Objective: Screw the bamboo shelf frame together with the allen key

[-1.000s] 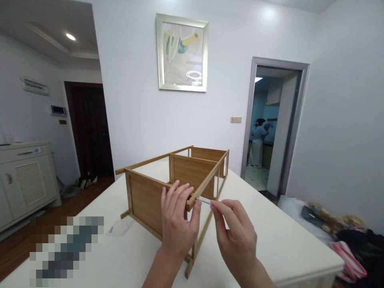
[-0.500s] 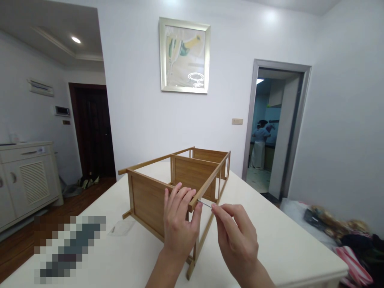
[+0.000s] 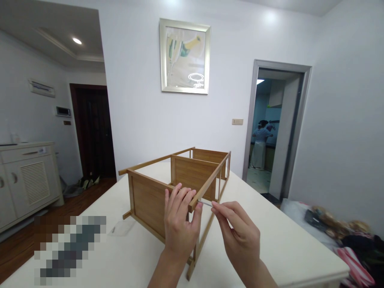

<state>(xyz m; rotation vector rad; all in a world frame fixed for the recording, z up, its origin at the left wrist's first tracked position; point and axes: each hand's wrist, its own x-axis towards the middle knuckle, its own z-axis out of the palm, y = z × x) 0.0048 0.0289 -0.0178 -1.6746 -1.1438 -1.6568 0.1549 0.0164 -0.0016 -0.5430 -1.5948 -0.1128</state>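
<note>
A wooden shelf rack lies on its side on the white table, its frame stretching away from me. At the near end, my left hand holds the rack, fingers over the end panel's upper edge and thumb against the corner by the long rail. My right hand pinches a thin metal hex key between thumb and fingers. The key's far tip meets the outer side of the rail close to my left thumb. Its other end is hidden in my grip, and so is the fastener at its tip.
A small clear plastic bag lies on the table left of the rack. Clothes and bags are heaped beyond the table's right edge. Through the doorway, a person stands in another room. A white cabinet stands far left.
My right hand has rotated slightly around the hex key, its fingers shifting a little. My left hand and the rack stay in place.
</note>
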